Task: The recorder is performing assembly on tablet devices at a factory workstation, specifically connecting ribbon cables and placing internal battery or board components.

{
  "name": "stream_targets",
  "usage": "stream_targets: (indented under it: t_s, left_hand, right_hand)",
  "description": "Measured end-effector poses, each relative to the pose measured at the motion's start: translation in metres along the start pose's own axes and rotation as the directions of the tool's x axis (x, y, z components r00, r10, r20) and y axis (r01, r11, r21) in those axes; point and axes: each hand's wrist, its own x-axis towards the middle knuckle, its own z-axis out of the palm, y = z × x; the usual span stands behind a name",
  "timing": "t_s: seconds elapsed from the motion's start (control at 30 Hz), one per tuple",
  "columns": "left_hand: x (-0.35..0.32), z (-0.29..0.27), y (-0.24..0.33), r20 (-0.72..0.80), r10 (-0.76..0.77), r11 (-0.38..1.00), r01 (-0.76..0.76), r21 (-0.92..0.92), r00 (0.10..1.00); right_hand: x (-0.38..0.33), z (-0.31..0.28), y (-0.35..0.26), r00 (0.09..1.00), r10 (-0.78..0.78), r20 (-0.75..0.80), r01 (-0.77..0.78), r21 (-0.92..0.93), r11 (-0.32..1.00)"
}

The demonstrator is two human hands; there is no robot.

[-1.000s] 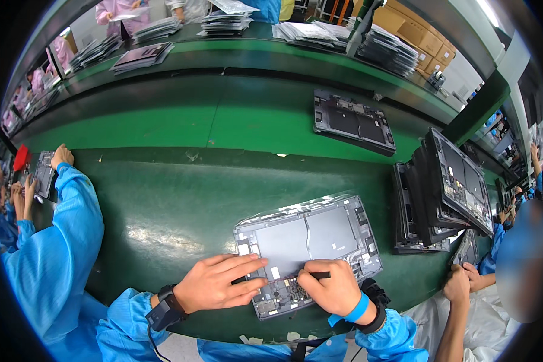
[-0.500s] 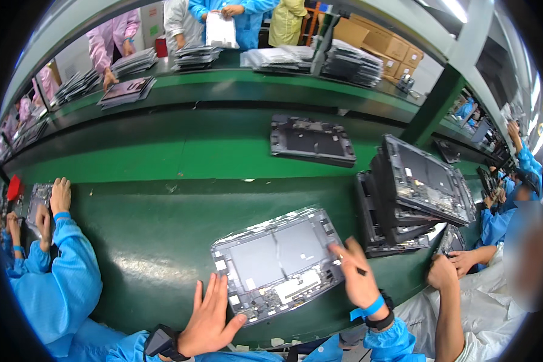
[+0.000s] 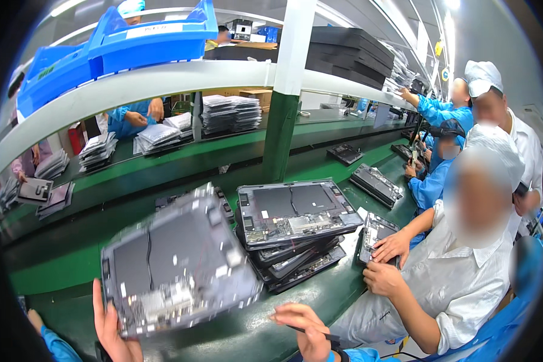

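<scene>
While an opened tablet was held up at a tilt over the green bench by the partly open left hand near its lower left corner, a slim dark tool was gripped by the half-curled right hand, apart from the tablet. Just to the right, a stack of similar tablets was seen. Beyond it, another tablet was touched by a co-worker's hands.

Device stack on worktop; left hand holding raised device left of stack. Co-worker's device right, by near edge. Packet stacks beyond far edge.
</scene>
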Motion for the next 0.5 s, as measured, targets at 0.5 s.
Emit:
stream_targets:
  t_s: [0.5]
  left_hand:
    - [0.102,0.227,-0.126,0.281,0.134,0.971,-0.183,0.156,0.950]
  right_hand:
    - [-0.017,-0.045,0.051,0.955,0.292,0.045,-0.285,-0.121,0.951]
